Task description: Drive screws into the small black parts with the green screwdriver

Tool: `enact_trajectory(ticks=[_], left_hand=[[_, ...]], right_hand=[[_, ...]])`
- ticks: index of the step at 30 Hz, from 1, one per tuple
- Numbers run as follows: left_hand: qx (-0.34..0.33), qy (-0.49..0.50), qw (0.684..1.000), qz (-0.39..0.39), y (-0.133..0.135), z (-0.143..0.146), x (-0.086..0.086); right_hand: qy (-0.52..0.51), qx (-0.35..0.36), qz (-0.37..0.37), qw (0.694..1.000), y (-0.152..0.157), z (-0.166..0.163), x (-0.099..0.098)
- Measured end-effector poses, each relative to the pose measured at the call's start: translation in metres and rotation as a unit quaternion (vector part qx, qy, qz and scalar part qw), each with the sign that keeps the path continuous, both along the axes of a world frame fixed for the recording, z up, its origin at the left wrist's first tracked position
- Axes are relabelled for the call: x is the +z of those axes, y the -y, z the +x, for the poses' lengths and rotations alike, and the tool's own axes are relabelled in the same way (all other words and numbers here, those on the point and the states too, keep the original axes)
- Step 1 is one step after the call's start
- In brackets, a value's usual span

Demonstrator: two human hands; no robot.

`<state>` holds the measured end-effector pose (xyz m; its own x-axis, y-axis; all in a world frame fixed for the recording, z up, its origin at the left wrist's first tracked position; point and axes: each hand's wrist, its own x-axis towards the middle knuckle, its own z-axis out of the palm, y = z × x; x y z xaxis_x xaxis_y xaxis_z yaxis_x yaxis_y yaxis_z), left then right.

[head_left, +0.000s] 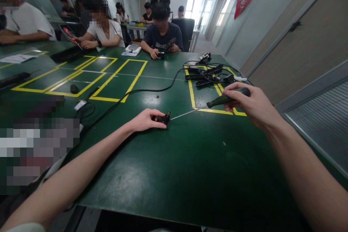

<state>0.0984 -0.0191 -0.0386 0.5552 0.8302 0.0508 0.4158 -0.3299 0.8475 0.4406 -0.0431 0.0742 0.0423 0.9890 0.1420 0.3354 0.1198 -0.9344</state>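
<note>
My left hand (145, 120) rests on the green table (168, 166) and pinches a small black part (164, 118) with a short tube at its end. My right hand (251, 105) is wrapped round the dark green handle of a long screwdriver (217, 102). Its thin metal shaft runs left and its tip meets the black part. Both hands are closed on what they hold.
A pile of black cables and adapters (210, 72) lies inside a yellow-taped box behind my right hand. A black cord (141, 92) crosses the table. Several people sit at the far side; one in a dark shirt (161, 36) holds a tool. A blurred patch covers the left.
</note>
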Motion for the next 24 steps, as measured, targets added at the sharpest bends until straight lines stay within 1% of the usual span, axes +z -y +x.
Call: enact_trajectory(ticks=[2, 8, 15, 21, 24], left_hand=[[-0.001, -0.001, 1.000, 0.003, 0.0005, -0.0003, 0.0000], [-0.003, -0.005, 1.000, 0.005, 0.0019, -0.0012, 0.0023], [-0.004, -0.004, 1.000, 0.000, 0.0013, -0.0009, 0.0033], [-0.005, -0.001, 1.000, 0.002, 0.0023, -0.0004, 0.0043], [-0.003, -0.001, 1.000, 0.003, 0.0025, -0.0002, 0.0046]], right_hand=[[-0.002, -0.006, -0.001, 1.000, 0.0000, -0.0003, 0.0008], [0.008, 0.040, 0.004, 0.999, -0.0003, 0.0028, -0.0013], [0.002, 0.013, 0.011, 1.000, 0.0020, 0.0003, 0.0018], [-0.009, 0.034, 0.004, 0.999, 0.0017, -0.0002, 0.0018], [-0.001, 0.023, 0.000, 1.000, 0.0020, -0.0009, 0.0007]])
